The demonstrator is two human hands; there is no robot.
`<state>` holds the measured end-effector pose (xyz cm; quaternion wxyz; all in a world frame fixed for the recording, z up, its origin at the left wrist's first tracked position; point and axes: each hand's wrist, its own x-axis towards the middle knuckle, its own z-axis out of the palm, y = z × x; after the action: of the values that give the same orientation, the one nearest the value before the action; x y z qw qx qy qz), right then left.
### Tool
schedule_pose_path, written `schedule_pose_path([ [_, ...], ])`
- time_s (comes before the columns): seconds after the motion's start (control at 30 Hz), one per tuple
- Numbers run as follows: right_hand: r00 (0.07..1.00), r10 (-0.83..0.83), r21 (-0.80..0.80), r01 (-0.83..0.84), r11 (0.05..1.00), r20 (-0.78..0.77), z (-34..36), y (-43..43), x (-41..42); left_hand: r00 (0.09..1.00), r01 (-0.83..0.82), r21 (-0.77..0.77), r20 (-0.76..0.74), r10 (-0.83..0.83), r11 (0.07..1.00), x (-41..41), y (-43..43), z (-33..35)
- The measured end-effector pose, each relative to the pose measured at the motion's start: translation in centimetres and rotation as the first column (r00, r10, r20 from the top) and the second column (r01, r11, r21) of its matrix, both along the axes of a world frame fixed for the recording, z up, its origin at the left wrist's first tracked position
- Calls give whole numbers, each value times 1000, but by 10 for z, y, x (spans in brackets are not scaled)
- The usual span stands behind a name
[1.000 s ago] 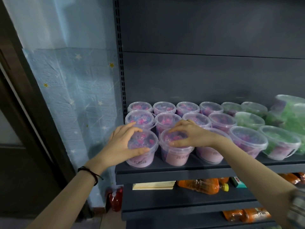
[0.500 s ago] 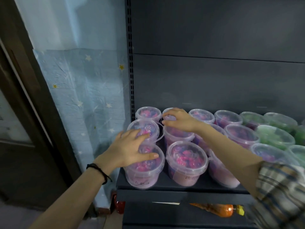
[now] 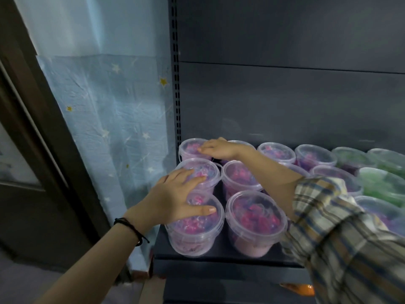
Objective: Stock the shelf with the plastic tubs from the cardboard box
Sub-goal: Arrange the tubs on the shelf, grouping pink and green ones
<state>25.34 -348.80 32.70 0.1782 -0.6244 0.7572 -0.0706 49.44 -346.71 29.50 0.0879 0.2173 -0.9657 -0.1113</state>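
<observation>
Two clear lidded tubs [image 3: 256, 222] up front, right at the shelf [image 3: 219, 263] lip, pink and purple bits inside. More rows sit packed close behind, green ones [image 3: 381, 185] off right. There's open room above the lids. Left hand [image 3: 175, 196] lies flat, fingers spread across the near-left lid. Right hand [image 3: 219, 148] rests on the far-left tub, fingers out, gripping nothing.

Left hand [image 3: 175, 200] lies palm down, fingers straight and spread, thumb out. Right hand [image 3: 219, 148] reaches farther forward, palm down, fingers nearly straight.
</observation>
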Motion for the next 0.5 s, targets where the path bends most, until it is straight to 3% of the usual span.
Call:
schedule_pose_path([
  [0.1,991,30,-36,-26,999,127,12,18,-16,1000,-2,14,26,2,1000,-5,-3,1],
  [0.2,984,-66,-147,90,985,164,28,50,-48,999,-2,10,45,2,1000,-5,-5,3],
  [0.27,976,-146,-136,169,976,163,37,78,-73,996,-9,2,86,9,1000,-6,-5,5],
  [0.37,980,-171,12,171,985,101,41,117,-102,996,-28,-22,86,30,999,-17,3,11],
  [0.5,990,-133,269,116,956,44,34,152,-114,989,105,30,100,-107,994,-50,28,17],
])
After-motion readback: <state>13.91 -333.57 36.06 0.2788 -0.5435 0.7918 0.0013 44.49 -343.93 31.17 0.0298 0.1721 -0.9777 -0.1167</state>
